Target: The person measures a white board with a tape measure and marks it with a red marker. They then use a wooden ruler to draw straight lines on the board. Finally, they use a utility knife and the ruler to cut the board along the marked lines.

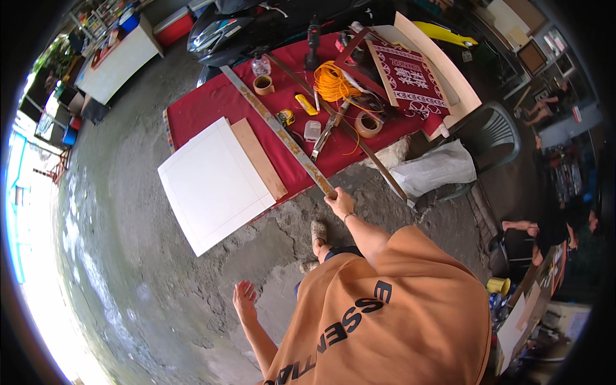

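My right hand is closed around the near end of a long, flat metal bar with rusty, worn patches. The bar slants across a table with a dark red cloth, its far end near the back edge. Left of it lies a white board with faint lines near its borders, partly over a brown board. My left hand hangs low over the floor, holding nothing, its fingers apart. A yellow tape measure sits close beside the bar.
On the cloth are a yellow cutter, tape rolls, an orange cord coil, a drill and a second narrow bar jutting past the edge. A green chair stands right; people are farther right. A motorcycle is behind.
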### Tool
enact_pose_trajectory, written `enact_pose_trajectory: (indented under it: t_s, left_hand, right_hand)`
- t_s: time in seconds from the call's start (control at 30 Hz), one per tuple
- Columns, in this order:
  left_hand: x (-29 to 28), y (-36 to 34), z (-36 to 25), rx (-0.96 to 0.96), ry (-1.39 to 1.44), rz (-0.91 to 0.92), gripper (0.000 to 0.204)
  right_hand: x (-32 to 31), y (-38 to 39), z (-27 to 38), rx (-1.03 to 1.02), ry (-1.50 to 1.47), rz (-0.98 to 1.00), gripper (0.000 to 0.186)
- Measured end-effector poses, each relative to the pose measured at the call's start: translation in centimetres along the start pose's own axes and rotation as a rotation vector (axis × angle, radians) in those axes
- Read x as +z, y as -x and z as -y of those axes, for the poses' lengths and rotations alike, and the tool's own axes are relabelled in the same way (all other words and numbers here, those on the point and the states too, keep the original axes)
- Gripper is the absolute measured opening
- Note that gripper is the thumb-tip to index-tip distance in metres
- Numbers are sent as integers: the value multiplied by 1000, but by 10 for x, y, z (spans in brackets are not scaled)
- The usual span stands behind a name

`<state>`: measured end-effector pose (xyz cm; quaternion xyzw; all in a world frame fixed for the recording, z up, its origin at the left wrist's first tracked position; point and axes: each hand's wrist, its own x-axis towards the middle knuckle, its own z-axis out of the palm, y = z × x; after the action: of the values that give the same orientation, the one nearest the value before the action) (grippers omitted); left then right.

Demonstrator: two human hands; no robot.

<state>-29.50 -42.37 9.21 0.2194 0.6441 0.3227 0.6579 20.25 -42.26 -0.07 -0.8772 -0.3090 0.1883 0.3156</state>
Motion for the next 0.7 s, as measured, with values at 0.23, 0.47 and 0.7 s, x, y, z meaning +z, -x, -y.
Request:
enact_pose_trajectory:
  t_s: [0.23, 0.47, 0.7]
  left_hand:
    - [56, -9, -1, -66, -162, 104, 50]
    - [121, -21, -2, -197, -296, 264, 52]
    - [190, -73, -63, -70, -731, 610, 59]
  right_hand:
    - [27, 9, 19, 124, -93, 74, 46]
    - [1, -2, 8, 46, -160, 275, 69]
    - [-79, 73, -85, 410, -184, 39, 52]
